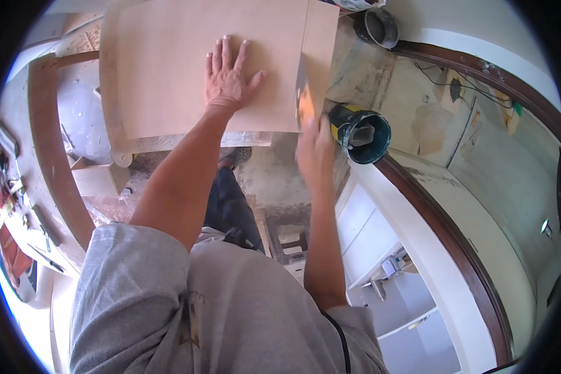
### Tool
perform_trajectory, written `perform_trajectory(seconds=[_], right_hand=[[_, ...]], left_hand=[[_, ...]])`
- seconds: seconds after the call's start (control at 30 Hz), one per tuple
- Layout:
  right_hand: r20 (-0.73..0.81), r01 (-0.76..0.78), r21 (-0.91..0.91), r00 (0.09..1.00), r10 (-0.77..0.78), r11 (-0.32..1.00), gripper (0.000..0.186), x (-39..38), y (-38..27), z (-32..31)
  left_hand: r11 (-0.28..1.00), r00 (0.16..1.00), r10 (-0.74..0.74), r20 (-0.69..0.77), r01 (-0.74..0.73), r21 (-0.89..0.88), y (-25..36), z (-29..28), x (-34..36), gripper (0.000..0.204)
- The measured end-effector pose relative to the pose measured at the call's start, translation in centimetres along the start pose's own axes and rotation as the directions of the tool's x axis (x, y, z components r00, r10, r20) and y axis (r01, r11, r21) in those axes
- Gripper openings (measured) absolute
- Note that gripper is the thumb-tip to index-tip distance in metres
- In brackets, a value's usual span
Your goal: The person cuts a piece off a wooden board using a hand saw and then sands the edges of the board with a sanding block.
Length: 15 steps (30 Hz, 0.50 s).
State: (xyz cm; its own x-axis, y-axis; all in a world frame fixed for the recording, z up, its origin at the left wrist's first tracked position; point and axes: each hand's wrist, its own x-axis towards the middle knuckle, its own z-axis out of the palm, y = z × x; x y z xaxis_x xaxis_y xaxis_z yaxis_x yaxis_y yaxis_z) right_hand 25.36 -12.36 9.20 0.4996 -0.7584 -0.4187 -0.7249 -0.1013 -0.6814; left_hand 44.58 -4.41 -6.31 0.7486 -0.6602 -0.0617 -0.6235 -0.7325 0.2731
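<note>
Left hand (226, 82): fingers apart, palm flat on brown board (162, 75), apparently steadying it. Right hand (316, 144), blurred: clamped around orange-handled saw (306, 105), blade pointing ahead along board, seemingly for control. Dark bucket (378, 152) just right of right hand.

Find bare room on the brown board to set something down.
Bare: brown board left of the left hand; narrower strip between that hand and the orange-handled saw. Crowded: near right corner, where saw, right hand and dark bucket bunch.
</note>
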Motion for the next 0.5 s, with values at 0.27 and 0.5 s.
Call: perform_trajectory(seconds=[0.27, 0.5], right_hand=[[0.117, -0.263, -0.333, 0.941, 0.316, 0.906, 0.041, -16.0, 2.4, -5.0], [-0.06, 0.083, -0.116, 0.994, -0.09, 0.99, 0.04, 6.7, 4.0, 3.9]], left_hand=[[1.0, 0.999, -0.008, 0.043, 0.008, 0.007, -0.4, 0.6, -0.3, 0.087], [1.0, 1.0, 0.003, -0.016, -0.003, 0.015, -0.3, 0.8, 0.0, 0.088]])
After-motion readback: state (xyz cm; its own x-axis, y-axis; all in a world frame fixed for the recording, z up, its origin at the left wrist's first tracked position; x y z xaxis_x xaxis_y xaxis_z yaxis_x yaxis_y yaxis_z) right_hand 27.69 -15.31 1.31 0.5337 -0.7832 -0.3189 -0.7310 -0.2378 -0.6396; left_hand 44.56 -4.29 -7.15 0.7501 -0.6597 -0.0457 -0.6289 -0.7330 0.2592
